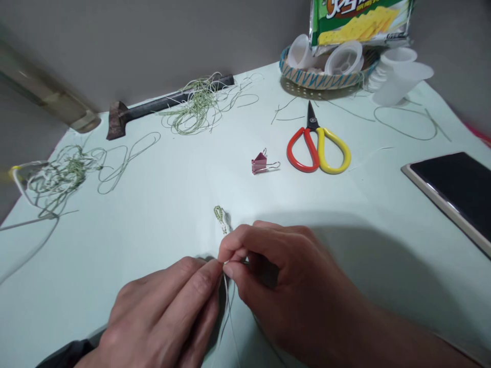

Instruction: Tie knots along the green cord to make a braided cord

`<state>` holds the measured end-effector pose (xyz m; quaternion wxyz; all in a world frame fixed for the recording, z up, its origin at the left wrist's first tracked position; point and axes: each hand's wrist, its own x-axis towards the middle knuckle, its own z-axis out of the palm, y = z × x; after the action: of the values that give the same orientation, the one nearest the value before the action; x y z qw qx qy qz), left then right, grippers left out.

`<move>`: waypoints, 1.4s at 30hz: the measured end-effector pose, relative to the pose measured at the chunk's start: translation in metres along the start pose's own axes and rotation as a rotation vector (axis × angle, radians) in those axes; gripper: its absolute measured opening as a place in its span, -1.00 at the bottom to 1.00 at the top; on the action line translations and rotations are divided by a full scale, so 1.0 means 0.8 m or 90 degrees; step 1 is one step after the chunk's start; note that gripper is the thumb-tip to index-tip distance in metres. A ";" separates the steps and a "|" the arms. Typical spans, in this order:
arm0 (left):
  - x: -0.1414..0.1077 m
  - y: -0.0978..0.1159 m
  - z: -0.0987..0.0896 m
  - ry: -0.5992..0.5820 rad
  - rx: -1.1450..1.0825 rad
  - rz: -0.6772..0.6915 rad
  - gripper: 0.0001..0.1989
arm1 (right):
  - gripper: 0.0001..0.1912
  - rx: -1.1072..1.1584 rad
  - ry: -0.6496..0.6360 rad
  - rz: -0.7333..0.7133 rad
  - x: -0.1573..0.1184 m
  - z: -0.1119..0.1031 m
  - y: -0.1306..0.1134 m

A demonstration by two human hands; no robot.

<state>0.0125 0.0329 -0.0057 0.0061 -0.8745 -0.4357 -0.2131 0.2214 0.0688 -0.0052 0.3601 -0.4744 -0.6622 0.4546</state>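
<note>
A small braided cord piece [220,217], green and white with a looped top, lies on the pale table just beyond my fingertips. My right hand [284,276] pinches the cord below the braid between thumb and index finger. Beside it, my left hand [169,306] has its fingers pressed together, their tips on the same cord and touching the right fingertips. Thin loose strands [229,317] run down from between the hands toward me. The knot itself is mostly hidden by the fingers.
Beyond the hands are a pink binder clip [259,163] and red-and-yellow scissors [318,148]. A phone [456,189] lies right. Thread tangles [72,171] are left, a hammer [118,120] behind. A basket [322,79] with plastic cups stands at the back.
</note>
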 end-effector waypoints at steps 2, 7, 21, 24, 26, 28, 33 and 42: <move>0.002 0.000 0.000 -0.004 -0.002 0.011 -0.75 | -0.76 0.002 0.004 -0.002 0.000 -0.001 0.000; 0.013 0.001 -0.001 -0.018 -0.106 -0.040 -0.72 | -0.78 -0.005 0.003 -0.003 0.001 -0.002 0.002; 0.027 0.010 0.008 0.011 -0.128 -0.117 -0.76 | -0.77 -0.005 -0.008 0.020 0.000 -0.005 -0.001; 0.017 0.008 0.007 0.017 -0.116 -0.093 -0.71 | -0.75 -0.005 -0.011 0.021 0.001 -0.005 -0.002; 0.003 0.005 0.004 0.022 -0.103 -0.078 -0.68 | -0.75 -0.008 -0.009 0.022 0.003 -0.004 -0.003; -0.011 0.002 0.001 0.014 -0.068 -0.049 -0.63 | -0.75 -0.012 -0.007 0.019 0.004 -0.004 -0.004; -0.011 0.006 -0.001 0.004 -0.019 -0.063 -0.73 | -0.76 -0.019 -0.009 0.035 0.003 -0.003 -0.006; 0.015 0.015 -0.009 -0.066 -0.047 -0.048 -0.81 | -0.76 -0.026 -0.007 0.081 0.003 -0.001 -0.010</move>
<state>0.0255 0.0327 0.0074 -0.0565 -0.8668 -0.4602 -0.1834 0.2192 0.0703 0.0024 0.3172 -0.5205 -0.6416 0.4657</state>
